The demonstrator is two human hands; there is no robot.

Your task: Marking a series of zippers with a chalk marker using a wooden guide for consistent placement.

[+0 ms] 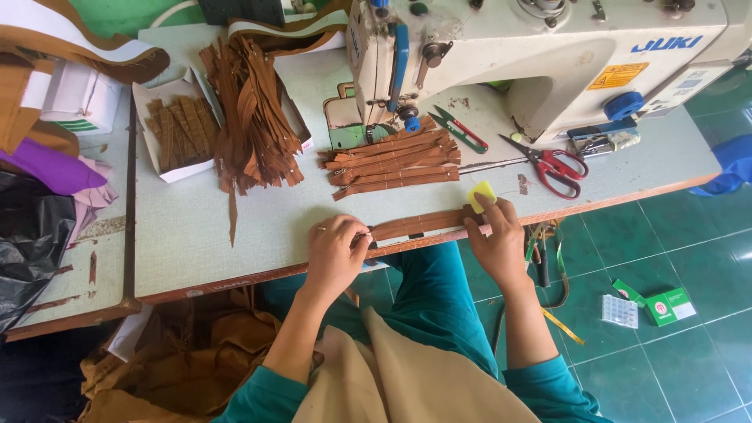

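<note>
A brown zipper strip (419, 223) lies flat along the near edge of the counter (204, 235), straight in front of the white sewing machine (548, 55), and it is stretched between the person's two hands. The left hand (335, 252) is closed at the strip's left end, thumb and fingertips pinched on the zipper where a small metal piece shows, though that piece is too small to make out clearly. The right hand (495, 235) presses down on the strip's right end with its fingers curled over the counter edge, and its fingertips also hold a small yellow piece of chalk (481, 194) just above the zipper. Between the held strip and the sewing machine sits a short stack of matching brown zippers (395, 163). To the right of that stack, at the foot of the machine, lie green-handled thread snips (460, 130) and red-handled scissors (552, 166). Left of the machine, a loose heap of longer brown zippers (251, 117) spills over a white cardboard box (168, 129) that holds more cut brown pieces. Below the counter, the person's teal sleeves and tan cloth fill the lap.
</note>
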